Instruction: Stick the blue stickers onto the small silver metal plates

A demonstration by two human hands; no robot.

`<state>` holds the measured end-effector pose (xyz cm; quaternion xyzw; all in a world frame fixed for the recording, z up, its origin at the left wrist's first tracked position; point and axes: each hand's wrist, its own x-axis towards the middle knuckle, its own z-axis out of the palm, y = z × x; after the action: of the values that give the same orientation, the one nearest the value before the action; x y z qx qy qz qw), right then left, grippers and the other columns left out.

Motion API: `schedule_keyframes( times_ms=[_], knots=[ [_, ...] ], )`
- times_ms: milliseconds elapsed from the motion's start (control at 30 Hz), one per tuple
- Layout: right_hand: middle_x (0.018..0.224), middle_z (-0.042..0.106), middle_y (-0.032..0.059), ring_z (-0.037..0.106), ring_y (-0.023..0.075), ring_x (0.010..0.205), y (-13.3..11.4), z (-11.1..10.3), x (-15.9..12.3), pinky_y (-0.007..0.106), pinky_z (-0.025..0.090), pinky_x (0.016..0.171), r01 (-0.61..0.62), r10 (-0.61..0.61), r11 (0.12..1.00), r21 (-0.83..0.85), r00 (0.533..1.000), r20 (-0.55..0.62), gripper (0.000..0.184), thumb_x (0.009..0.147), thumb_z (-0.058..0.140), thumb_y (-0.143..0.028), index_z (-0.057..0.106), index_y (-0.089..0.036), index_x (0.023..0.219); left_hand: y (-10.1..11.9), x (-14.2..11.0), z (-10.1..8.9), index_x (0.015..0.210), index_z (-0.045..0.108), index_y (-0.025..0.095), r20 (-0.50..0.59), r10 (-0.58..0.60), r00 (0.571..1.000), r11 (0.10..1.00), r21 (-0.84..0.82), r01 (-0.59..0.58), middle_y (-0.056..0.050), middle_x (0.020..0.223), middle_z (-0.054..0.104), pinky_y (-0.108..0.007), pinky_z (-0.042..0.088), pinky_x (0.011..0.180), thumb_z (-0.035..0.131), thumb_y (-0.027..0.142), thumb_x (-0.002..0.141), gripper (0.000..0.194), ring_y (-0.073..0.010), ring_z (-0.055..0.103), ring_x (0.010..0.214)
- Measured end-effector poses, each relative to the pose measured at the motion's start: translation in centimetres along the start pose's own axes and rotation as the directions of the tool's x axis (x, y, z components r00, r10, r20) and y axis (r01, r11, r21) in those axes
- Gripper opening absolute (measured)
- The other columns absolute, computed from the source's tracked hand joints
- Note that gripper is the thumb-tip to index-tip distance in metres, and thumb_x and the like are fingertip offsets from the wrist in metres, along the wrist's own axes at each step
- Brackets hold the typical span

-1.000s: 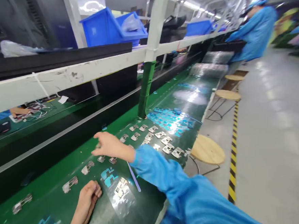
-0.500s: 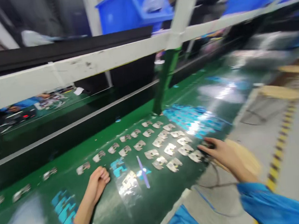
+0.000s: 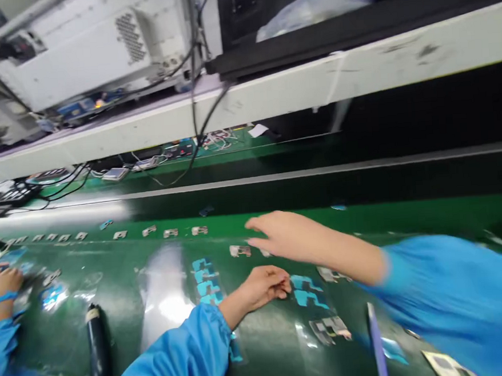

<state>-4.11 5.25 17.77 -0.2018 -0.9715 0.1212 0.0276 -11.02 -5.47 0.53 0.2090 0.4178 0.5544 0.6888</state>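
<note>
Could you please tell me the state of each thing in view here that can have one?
Right hand: open, fingers extended, above the belt, blurred.
Left hand: loosely curled, low over the belt.
Green conveyor belt: bearing parts; motion cannot be told.
Metal pieces: lying flat, spaced apart.
Cyan film pieces: lying flat.
Black cable: hanging loose.

Person's two hands (image 3: 291, 238), about a dozen metal brackets (image 3: 199, 230), one black tube (image 3: 96, 347)
</note>
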Motion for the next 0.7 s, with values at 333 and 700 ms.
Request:
schedule_keyframes(
  times_ms=[333, 700],
  knots=[
    [0.115, 0.067, 0.0157, 0.062, 0.0247, 0.111, -4.7, 12.7, 16.9, 0.035, 0.047, 0.094, 0.116, -0.117, 0.993, 0.012, 0.988, 0.104, 0.02, 0.095, 0.054, -0.017, 0.066, -0.01, 0.11, -2.0, 1.1, -0.4, 0.053, 0.052, 0.015, 0.07, 0.031, 0.997, 0.941, 0.333, -0.052, 0.002, 0.053, 0.051, -0.031, 0.047, 0.071, 0.069, 0.017, 0.074, 0.027, -0.0108, 0.049, 0.058],
    [0.09, 0.069, 0.0072, 0.064, 0.0217, 0.088, -3.5, 14.3, 11.5, 0.031, 0.047, 0.078, 0.26, -0.27, 0.958, 0.122, 0.96, 0.074, 0.018, 0.09, 0.052, -0.015, 0.067, -0.017, 0.1, -2.4, 0.4, 1.5, 0.111, 0.071, 0.008, 0.438, 0.25, 0.864, 0.709, 0.525, -0.471, -0.013, 0.124, 0.067, -0.038, 0.042, 0.111, 0.065, 0.017, 0.08, 0.033, -0.0322, 0.055, 0.13]
  ],
)
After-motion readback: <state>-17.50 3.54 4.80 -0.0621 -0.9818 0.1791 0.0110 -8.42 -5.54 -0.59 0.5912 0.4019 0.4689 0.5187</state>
